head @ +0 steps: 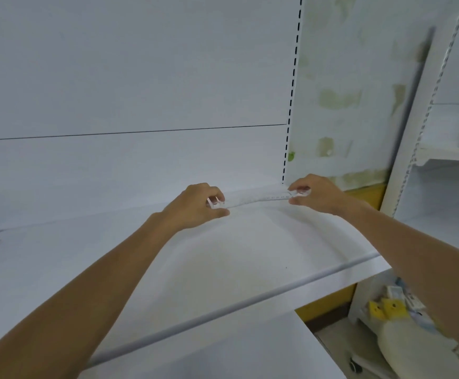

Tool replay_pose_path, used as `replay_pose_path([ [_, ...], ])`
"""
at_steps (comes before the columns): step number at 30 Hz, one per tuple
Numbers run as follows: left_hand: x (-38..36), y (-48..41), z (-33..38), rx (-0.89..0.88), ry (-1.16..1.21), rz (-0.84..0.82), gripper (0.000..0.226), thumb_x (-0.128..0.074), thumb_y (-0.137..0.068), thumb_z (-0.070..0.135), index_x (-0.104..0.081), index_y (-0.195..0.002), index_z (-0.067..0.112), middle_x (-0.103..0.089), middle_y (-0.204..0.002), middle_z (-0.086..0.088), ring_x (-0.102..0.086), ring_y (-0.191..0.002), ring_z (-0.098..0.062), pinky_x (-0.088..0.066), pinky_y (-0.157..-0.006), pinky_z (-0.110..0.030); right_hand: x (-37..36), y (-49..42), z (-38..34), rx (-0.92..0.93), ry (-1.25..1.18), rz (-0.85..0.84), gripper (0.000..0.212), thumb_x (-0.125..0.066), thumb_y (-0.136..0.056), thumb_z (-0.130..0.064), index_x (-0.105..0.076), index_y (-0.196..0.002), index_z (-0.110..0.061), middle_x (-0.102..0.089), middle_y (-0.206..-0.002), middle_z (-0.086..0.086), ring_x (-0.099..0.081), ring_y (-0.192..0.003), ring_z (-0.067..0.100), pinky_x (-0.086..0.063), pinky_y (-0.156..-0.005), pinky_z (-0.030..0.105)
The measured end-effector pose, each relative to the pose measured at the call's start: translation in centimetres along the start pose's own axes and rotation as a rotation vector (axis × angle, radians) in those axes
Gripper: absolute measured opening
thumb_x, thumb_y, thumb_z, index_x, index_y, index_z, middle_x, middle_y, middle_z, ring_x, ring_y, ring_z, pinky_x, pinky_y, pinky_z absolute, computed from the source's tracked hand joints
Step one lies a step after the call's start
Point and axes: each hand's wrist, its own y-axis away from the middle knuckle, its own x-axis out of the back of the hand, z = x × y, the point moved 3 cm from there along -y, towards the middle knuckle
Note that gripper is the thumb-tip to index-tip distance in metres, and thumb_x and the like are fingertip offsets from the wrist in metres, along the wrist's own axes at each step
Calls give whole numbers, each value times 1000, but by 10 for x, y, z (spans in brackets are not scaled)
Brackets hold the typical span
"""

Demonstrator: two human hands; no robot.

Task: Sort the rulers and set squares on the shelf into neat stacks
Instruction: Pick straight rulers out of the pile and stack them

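- Bright, even, diffuse light nearly washes out the white shelf (pixel 250 255).
- Only faint, soft shadows lie beneath the forearms (pixel 86 296).
- Wide-angle distortion bows the shelf's front edge and the slotted upright (pixel 294 77).
- Details look slightly soft, and the left edge is smeared.

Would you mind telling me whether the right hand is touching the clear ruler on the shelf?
Touching. The head view shows the right hand pinching one end of the ruler, with its fingers curled over it.
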Motion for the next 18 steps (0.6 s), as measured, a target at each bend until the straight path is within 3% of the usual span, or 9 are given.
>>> replay_pose_path([
  [3, -6, -9, -2, 27, 11, 39, 29, -69, -78, 40, -64, -100, 23, -55, -93, 6, -55, -81, -10, -40, -72, -20, -1, -13, 18, 4, 14, -67, 34, -72, -79, -22, -65, -111, -15, -59, -114, 7, -54, -106, 17, -34, -85, 18],
  [8, -14, -12, 1, 116, 2, 51, 31, -70, -76, 42, -65, -100, 23, -57, -92, 7, -53, -78, -4, -38, -66, -15, -16, -28, 26, 105, -13, -189, 35, -71, -79, -25, -65, -113, -20, -61, -116, 3, -47, -98, 6, -29, -79, 12],
  [12, -18, -21, 10, 190, 12, 95, 31, -69, -76, 44, -66, -99, 22, -58, -92, 7, -54, -80, -6, -40, -72, -20, -18, -41, 33, 153, -6, -264, 35, -71, -78, -26, -65, -112, -21, -61, -118, -1, -48, -100, 5, -30, -83, 13],
  [18, -38, -23, 25, 211, 16, 125, 30, -69, -77, 44, -66, -99, 23, -59, -90, 7, -55, -80, -4, -40, -68, -15, -25, -41, 54, 148, -40, -316, 22, -72, -75, -30, -69, -96, -29, -62, -99, -5, -56, -91, 10, -37, -77, 17],
])
